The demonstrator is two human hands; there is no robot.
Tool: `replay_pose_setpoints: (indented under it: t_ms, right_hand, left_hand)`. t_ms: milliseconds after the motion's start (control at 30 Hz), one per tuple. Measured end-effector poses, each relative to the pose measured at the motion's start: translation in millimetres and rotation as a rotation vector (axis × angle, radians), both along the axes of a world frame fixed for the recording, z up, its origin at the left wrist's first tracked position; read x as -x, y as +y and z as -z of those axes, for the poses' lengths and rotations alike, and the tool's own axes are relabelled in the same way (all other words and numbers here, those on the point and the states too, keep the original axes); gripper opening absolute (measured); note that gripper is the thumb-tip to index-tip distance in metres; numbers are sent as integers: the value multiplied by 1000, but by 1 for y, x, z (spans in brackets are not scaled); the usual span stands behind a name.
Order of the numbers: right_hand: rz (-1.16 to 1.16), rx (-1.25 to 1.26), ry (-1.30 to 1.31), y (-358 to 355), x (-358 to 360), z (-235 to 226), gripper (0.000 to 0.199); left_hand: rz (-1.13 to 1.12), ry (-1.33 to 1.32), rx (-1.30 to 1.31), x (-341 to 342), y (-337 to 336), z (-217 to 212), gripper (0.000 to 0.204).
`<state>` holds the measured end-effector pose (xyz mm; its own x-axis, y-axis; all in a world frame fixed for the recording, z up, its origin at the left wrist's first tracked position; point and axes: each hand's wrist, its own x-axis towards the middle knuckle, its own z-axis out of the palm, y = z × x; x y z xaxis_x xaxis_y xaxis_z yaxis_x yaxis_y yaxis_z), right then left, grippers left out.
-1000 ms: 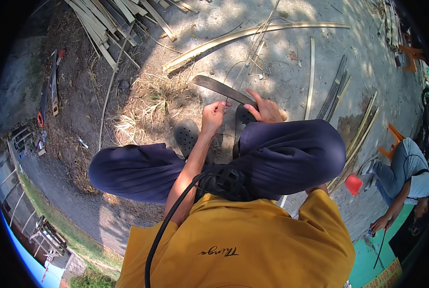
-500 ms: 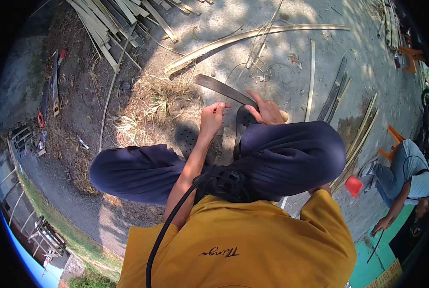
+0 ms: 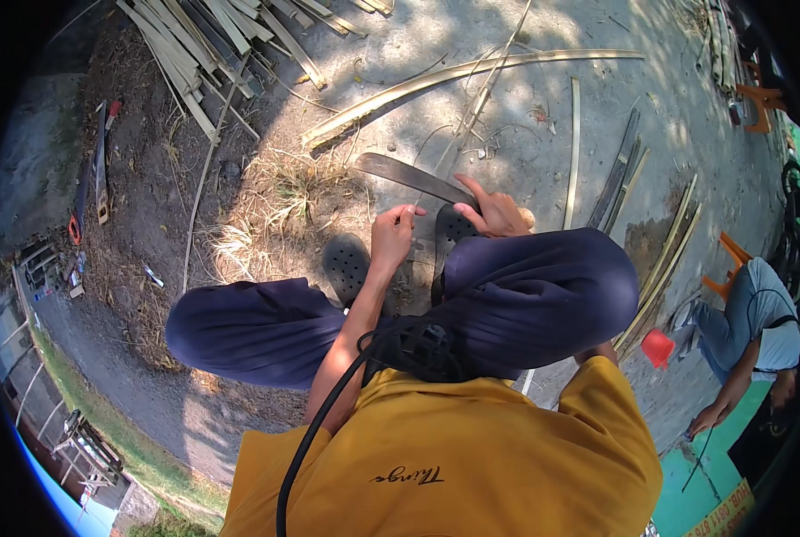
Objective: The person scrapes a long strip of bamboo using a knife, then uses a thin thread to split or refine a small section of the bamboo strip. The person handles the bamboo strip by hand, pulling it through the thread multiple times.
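Observation:
My right hand (image 3: pixel 499 216) is closed around the handle of a machete, its index finger and thumb lying along the near end. The broad dark blade (image 3: pixel 404 174) points up and to the left. My left hand (image 3: pixel 393 238) is closed, with thumb and index finger pinched together just below the blade. A thin bamboo strip (image 3: pixel 480 103) runs from the far ground toward this pinch and crosses the blade; the end inside the fingers is too fine to see clearly. Below the hands are my dark clogs (image 3: pixel 345 266), between my bent knees.
A long split bamboo piece (image 3: pixel 400 96) lies ahead of me. Many slats (image 3: pixel 172 54) are heaped at the far left, near a saw (image 3: pixel 102 179). Dark strips (image 3: pixel 617 174) lie at right. Another person (image 3: pixel 749 313) sits on an orange stool (image 3: pixel 727 259) beside a red scoop (image 3: pixel 658 348).
The machete blade has tilted slightly, its tip moving down and left. My left hand has shifted slightly lower, still pinched. The thin strip has swung a little to the right.

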<state>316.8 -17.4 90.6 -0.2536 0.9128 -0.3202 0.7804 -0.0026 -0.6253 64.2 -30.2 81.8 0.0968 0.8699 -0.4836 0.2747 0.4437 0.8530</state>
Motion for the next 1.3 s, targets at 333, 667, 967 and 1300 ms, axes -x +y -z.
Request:
replay_pose_setpoints:
  t_ms: [333, 667, 967, 1300]
  right_hand:
    - [56, -45, -3, 10, -4, 12, 64]
    - [87, -82, -22, 16, -27, 21, 62]
    - [82, -104, 40, 10, -17, 19, 61]
    - [-12, -77, -9, -1, 6, -8, 63]
  left_hand:
    - [-49, -39, 27, 1, -1, -5, 31]
    - [51, -10, -27, 5, 0, -4, 30]
    - [8, -97, 51, 5, -3, -14, 31]
    - [-1, -5, -66, 0, 6, -15, 29]
